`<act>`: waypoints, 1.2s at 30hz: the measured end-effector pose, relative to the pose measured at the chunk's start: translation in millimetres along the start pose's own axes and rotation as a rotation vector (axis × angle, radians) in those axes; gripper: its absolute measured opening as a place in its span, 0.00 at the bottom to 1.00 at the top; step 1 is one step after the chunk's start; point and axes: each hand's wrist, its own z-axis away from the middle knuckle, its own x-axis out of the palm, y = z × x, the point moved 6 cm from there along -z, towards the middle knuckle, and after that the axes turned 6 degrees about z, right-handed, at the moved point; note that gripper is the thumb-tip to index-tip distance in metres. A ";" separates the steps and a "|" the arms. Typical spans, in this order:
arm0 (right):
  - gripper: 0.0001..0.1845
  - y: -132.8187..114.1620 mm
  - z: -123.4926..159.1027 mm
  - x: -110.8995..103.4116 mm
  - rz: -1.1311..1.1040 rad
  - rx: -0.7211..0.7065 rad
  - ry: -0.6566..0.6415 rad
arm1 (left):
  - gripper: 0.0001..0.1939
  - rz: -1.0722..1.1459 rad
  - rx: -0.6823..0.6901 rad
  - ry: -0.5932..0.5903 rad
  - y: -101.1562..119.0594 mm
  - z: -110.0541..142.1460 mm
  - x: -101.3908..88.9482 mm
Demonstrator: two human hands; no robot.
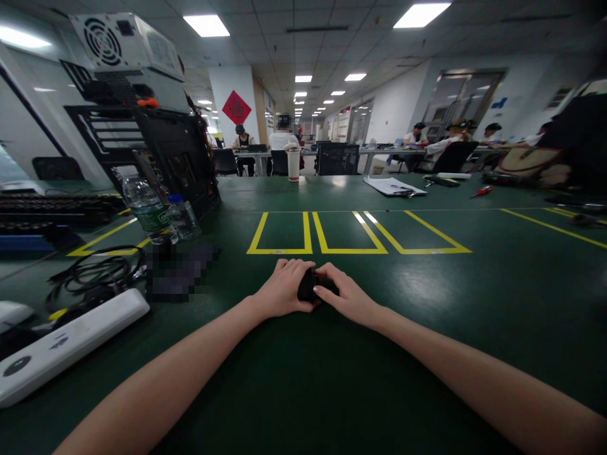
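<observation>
Small black object (307, 286) — rounded, partly covered — clasped between left hand (285, 287) and right hand (348, 294).

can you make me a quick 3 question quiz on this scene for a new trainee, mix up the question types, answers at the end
1. Multiple choice: where does the white cup stand?
A: inside a yellow outline
B: farther from the wearer than the front row of yellow outlines
C: between the wearer and that row

2. True or false: the left hand curls around a small black object, with the right hand at its other side.

3. Fill in: the smaller bottle near the computer case has a ____ cap.

Key: 1. B; 2. True; 3. blue
</observation>
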 end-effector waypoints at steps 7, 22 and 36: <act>0.11 -3.6 1.3 0.2 0.015 -0.053 0.040 | 0.34 0.001 -0.016 0.012 -0.9 -1.6 -0.5; 0.14 0.7 3.2 3.1 -0.105 0.012 -0.051 | 0.33 0.004 -0.026 0.006 -1.7 -2.7 0.7; 0.11 6.4 -2.5 5.4 -0.281 0.059 -0.022 | 0.33 -0.017 -0.018 0.015 -0.1 -2.7 0.3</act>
